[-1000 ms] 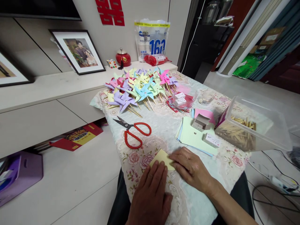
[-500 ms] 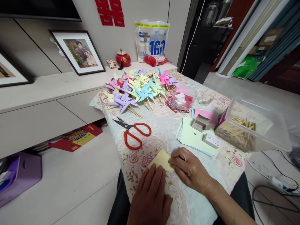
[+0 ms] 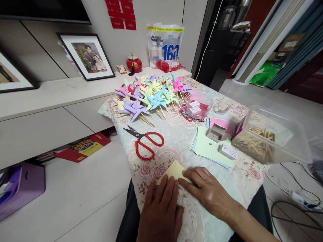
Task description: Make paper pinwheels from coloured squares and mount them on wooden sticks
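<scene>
A folded yellow paper (image 3: 173, 169) lies near the front edge of the table with the floral cloth (image 3: 176, 137). My left hand (image 3: 160, 211) lies flat on its near part, fingers stretched out and close together. My right hand (image 3: 205, 191) presses its fingertips on the paper's right edge. Both hands cover most of the sheet. Red-handled scissors (image 3: 145, 143) lie just beyond the paper, to the left.
A heap of coloured paper pinwheels (image 3: 151, 95) fills the far end of the table. A stack of pastel sheets (image 3: 209, 148) with small boxes lies at right, beside a clear tub of wooden sticks (image 3: 262, 141). A low cabinet (image 3: 50, 114) stands to the left.
Both hands slid a little to the left along the yellow paper while pressing it flat. The view shifted slightly.
</scene>
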Motion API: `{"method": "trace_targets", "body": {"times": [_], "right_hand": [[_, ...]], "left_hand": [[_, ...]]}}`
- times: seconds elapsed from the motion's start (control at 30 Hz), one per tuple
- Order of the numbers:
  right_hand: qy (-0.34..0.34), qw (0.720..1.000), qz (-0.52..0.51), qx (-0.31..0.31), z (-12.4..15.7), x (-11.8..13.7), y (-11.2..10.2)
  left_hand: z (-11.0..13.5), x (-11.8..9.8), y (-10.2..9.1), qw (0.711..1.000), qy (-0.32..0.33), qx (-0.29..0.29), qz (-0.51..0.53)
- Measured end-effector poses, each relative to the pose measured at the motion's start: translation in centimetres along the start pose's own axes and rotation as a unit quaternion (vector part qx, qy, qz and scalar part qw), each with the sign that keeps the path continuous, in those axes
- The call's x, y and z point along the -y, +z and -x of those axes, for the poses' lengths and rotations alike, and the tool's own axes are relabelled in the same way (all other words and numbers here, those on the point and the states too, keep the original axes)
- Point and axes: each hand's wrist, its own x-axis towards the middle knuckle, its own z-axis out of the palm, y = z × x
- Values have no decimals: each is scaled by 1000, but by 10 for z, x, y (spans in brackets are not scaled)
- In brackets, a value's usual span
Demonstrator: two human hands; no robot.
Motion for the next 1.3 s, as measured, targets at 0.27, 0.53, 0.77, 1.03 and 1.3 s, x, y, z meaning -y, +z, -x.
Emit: {"method": "trace_targets", "body": {"times": [0.27,0.53,0.77,1.03,1.3], "right_hand": [[-29,999,21,-15,4,-1,-1],[40,992,-98,-74,3,-3,-1],[297,939,-173,-8,-26,-2,-8],[336,883,-323,47,-46,-21,3],[350,717,-595,-96,-54,-20,7]], "left_hand": [[5,12,-10,999,-3,3,-35],[5,25,-19,994,33,20,-101],[10,25,-16,994,30,18,-107],[14,27,-14,995,23,33,-95],[2,21,-23,971,-226,-42,64]]}}
